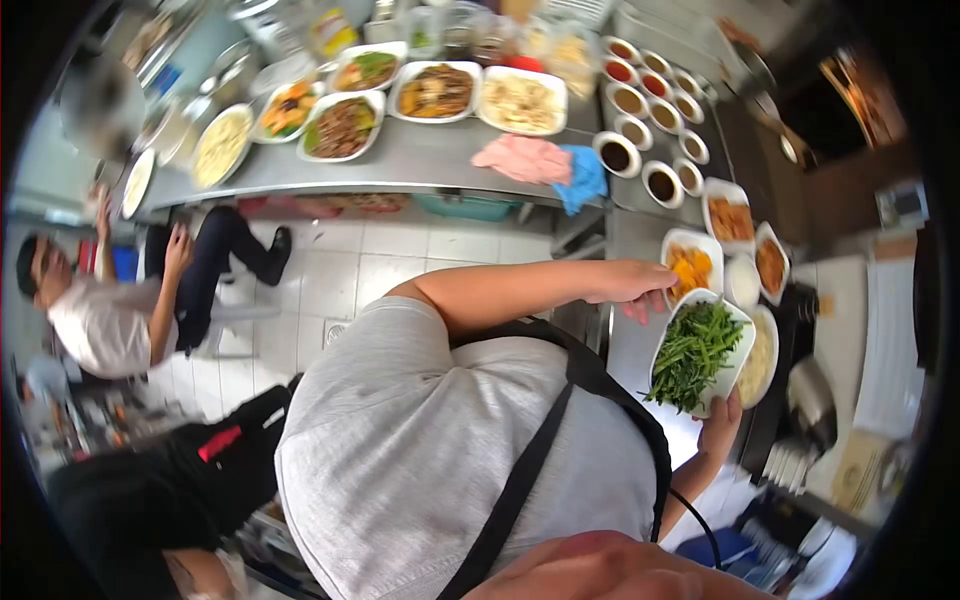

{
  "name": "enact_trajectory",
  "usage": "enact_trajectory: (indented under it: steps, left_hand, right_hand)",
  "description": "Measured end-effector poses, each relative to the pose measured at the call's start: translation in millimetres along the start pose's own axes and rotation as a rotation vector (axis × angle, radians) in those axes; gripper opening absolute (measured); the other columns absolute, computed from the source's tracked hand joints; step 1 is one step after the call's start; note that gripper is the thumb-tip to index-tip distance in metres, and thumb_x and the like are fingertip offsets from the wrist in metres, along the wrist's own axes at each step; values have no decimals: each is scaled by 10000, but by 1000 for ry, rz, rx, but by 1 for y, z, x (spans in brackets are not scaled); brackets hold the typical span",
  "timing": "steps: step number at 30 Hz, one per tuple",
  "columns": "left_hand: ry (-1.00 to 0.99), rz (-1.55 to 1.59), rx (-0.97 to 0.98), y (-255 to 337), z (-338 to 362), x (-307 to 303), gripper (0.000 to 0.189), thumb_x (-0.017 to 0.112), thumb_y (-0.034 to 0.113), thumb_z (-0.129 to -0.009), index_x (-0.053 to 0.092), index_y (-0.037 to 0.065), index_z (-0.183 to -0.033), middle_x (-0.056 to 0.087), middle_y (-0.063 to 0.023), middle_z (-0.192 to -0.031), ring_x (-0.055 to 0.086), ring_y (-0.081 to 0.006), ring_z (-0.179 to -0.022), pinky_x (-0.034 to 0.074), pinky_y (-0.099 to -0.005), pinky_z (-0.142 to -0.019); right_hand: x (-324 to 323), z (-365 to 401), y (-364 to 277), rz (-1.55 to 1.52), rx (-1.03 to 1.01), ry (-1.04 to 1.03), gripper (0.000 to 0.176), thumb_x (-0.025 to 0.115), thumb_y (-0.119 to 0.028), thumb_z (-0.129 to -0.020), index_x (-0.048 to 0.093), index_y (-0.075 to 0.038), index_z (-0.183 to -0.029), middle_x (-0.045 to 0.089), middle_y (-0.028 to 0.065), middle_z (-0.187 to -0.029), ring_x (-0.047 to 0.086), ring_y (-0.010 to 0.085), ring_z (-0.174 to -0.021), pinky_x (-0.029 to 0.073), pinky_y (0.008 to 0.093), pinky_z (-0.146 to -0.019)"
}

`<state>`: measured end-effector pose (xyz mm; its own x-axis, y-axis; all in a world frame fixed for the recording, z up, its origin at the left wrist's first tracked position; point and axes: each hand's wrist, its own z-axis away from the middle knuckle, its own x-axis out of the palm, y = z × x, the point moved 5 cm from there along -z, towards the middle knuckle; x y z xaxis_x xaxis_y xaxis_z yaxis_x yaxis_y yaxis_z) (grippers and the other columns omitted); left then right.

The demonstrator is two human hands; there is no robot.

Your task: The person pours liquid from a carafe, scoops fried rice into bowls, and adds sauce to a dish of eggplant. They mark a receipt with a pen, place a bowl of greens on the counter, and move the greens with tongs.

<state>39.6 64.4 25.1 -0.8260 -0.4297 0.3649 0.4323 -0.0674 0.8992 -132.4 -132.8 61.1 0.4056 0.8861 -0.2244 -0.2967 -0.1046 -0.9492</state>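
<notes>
My left hand is at the left edge of a white dish of orange food, its fingers apart and the fingertips by the rim. My right hand grips the lower rim of a white dish heaped with chopped green vegetables. That dish is tilted and overlaps a round plate of pale food. A small white bowl stands just above it, beside two dishes of orange-brown food.
Small sauce cups crowd the counter corner. Filled dishes line the metal counter, with pink and blue cloths at its edge. One person sits at left; another in black is at lower left.
</notes>
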Motion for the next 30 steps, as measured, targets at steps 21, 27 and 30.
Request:
enact_trajectory:
  steps: [21,27,30]
  left_hand:
    - [945,443,534,-13,526,-262,703,405,14,-580,222,64,-1257,468,-151,-1062,575,-248,-778,529,-304,-470]
    - [1276,618,812,-39,593,-264,704,374,-32,-558,224,45,-1242,505,-170,-994,591,-261,-701,536,-318,-451]
    - [1432,721,917,-57,611,-264,679,368,-38,-567,232,45,-1227,505,-160,-987,590,-261,-698,536,-316,-447]
  right_hand:
    - [727,-35,-194,680,-407,-1791,357,404,-140,-751,494,-62,-1087,563,16,-705,527,79,-535,432,207,-431]
    - [924,-33,-298,688,-870,-1212,313,462,-321,-771,583,-63,-902,605,87,-745,588,194,-664,470,321,-611]
    - [1026,-69,-299,968,-1299,-846,390,404,-332,-761,592,-14,-883,575,194,-906,547,322,-870,424,390,-757]
